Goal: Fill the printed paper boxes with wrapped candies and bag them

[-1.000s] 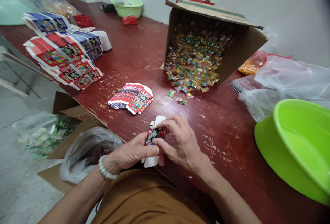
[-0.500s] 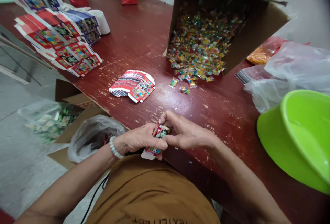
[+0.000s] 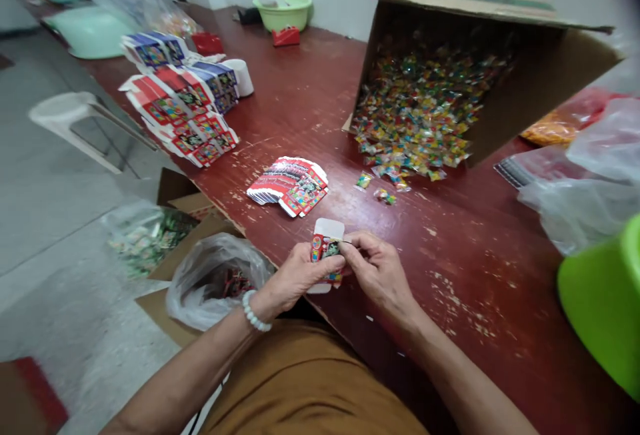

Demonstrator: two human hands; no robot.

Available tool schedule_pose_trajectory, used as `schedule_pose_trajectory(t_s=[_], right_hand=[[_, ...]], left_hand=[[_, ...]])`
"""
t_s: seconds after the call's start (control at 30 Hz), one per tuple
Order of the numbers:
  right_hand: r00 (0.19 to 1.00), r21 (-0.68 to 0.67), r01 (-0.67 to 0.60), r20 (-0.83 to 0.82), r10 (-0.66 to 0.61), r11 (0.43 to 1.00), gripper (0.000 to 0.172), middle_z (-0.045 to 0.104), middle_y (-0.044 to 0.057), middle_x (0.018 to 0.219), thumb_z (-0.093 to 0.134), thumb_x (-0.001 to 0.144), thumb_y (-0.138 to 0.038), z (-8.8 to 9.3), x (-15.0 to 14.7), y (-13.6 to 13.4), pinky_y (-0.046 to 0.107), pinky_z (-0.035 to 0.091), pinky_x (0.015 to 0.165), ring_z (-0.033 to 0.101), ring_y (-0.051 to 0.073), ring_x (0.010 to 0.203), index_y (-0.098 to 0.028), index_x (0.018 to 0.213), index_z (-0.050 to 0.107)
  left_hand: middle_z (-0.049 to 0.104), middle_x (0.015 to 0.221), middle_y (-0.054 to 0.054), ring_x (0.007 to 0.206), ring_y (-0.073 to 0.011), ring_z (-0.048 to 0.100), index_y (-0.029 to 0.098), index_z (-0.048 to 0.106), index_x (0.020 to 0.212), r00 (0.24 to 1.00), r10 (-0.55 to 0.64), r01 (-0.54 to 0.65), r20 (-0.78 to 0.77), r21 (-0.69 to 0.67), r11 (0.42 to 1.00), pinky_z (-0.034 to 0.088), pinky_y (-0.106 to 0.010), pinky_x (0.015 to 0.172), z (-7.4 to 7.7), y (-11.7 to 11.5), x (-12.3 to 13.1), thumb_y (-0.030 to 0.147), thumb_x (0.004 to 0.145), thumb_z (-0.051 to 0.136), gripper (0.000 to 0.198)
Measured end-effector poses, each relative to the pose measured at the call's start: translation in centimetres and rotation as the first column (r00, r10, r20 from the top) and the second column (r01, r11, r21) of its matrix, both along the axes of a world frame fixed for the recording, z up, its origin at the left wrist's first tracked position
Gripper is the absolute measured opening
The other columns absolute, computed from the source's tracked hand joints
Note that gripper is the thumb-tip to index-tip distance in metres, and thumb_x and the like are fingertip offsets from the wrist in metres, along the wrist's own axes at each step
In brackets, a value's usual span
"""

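Note:
My left hand point(image 3: 295, 273), with a beaded bracelet at the wrist, is closed around a small printed carton point(image 3: 331, 248). White flaps stick out at its top and bottom ends. At the carton's right edge, the thumb and fingertips of my right hand point(image 3: 377, 265) are pinched together on it; what lies between those fingertips is partly hidden. Just beyond both hands lies a fanned stack of flat red cartons point(image 3: 290, 185). To its right are a few loose wrapped candies point(image 3: 385, 196), in front of a tipped cardboard box point(image 3: 520, 101) full of more candies.
Stacked red and blue cartons point(image 3: 185, 105) stand at the table's left edge beside a white roll point(image 3: 243, 78). A green tub point(image 3: 595, 295) is at right, near plastic bags point(image 3: 560, 201). Below left, a bag-lined box point(image 3: 195, 288) and a white stool point(image 3: 75, 111) stand on the floor.
The carton has turned more upright, and its white top flap now shows raised. My right fingers have shifted to its right edge. The camera view has swung left.

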State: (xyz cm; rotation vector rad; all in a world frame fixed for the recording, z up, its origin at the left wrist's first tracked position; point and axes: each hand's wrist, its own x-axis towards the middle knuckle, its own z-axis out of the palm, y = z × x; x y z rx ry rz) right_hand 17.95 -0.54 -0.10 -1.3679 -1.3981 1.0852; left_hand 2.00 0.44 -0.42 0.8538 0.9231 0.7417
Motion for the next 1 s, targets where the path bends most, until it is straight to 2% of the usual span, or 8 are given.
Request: schedule_pose_trajectory(t_s=[0.1,0.17,0.27,0.4,0.5,0.73,0.83,1.0], right_hand=[[0.999,0.022,-0.03,0.031,0.029,0.999,0.024,0.066,0.002,0.075,0.057,0.09,-0.037,0.0,0.0,0.5,0.029,0.047,0.066,0.06,0.017,0.069,-0.018,0.082,0.068],[0.999,-0.001,-0.018,-0.032,0.018,1.0,0.025,0.068,0.001,0.079,0.057,0.091,-0.038,-0.2,-0.3,0.6,0.029,0.048,0.068,0.061,0.017,0.072,-0.019,0.102,0.067],[0.98,-0.031,0.062,-0.189,-0.067,0.998,0.045,0.065,-0.002,0.08,0.063,0.089,-0.038,-0.9,-1.3,0.4,0.029,0.049,0.069,0.061,0.016,0.072,-0.023,0.13,0.05],[0.923,0.013,0.116,-0.372,-0.103,0.993,0.029,0.065,-0.001,0.089,0.066,0.087,-0.034,-1.7,-2.6,0.1,0.028,0.049,0.076,0.061,0.015,0.08,-0.024,0.113,0.061],[0.898,-0.027,0.06,-0.435,-0.066,0.998,0.02,0.066,0.0,0.088,0.069,0.085,-0.037,-1.6,-2.7,0.3,0.028,0.048,0.077,0.059,0.015,0.08,-0.021,0.097,0.069],[0.856,-0.268,-0.061,-0.509,-0.088,0.962,0.035,0.067,0.001,0.075,0.083,0.07,-0.047,-1.6,-1.8,1.3,0.028,0.045,0.068,0.057,0.014,0.068,-0.016,0.079,0.07],[0.854,-0.258,-0.017,-0.506,-0.12,0.966,0.039,0.068,0.001,0.077,0.087,0.065,-0.047,-1.7,-1.8,1.6,0.029,0.047,0.068,0.059,0.016,0.069,-0.018,0.082,0.068],[0.919,-0.174,-0.056,-0.394,-0.017,0.983,0.036,0.063,0.001,0.07,0.079,0.075,-0.051,-1.7,-1.7,1.6,0.027,0.045,0.063,0.055,0.014,0.066,-0.017,0.072,0.068]], left_hand=[[0.073,0.093,-0.003,0.079,-0.0169,0.071,0.017,0.057,0.108,0.983,0.183,-0.178,-0.02,0.143,0.974,0.06,-0.029,0.071,0.3,-0.2,-0.3,0.029,0.071,0.085,0.048],[0.072,0.09,-0.001,0.072,-0.0167,0.071,0.021,0.046,0.117,0.957,0.286,-0.273,-0.04,0.204,0.94,0.061,-0.03,0.065,0.4,-0.6,-0.5,0.027,0.071,0.084,0.06],[0.072,0.093,-0.001,0.069,-0.0146,0.071,0.024,0.042,0.129,0.935,0.353,-0.327,-0.039,0.295,0.898,0.06,-0.026,0.063,0.3,-1.2,-0.6,0.026,0.075,0.081,0.067],[0.071,0.104,-0.004,0.076,-0.0128,0.069,0.023,0.051,0.131,0.944,0.328,-0.3,-0.044,0.306,0.904,0.058,-0.022,0.067,-0.1,-1.2,-1.1,0.026,0.079,0.079,0.059],[0.071,0.093,-0.002,0.077,-0.0115,0.066,0.021,0.062,0.116,0.957,0.29,-0.271,-0.024,0.291,0.918,0.055,-0.02,0.07,-0.3,-0.8,-1.6,0.028,0.081,0.078,0.039],[0.067,0.082,-0.001,0.072,-0.0102,0.059,0.019,0.067,0.101,0.975,0.212,-0.193,-0.069,0.214,0.958,0.049,-0.02,0.066,-0.6,-0.6,-2.0,0.038,0.084,0.076,0.027],[0.067,0.083,-0.001,0.073,-0.0109,0.058,0.018,0.067,0.099,0.972,0.225,-0.207,-0.067,0.208,0.956,0.048,-0.021,0.066,-0.1,-0.5,-2.0,0.04,0.082,0.077,0.029],[0.064,0.079,0.0,0.07,-0.0103,0.056,0.018,0.065,0.098,0.976,0.214,-0.202,-0.048,0.182,0.962,0.047,-0.021,0.067,0.9,-0.2,-2.1,0.04,0.082,0.077,0.03]])
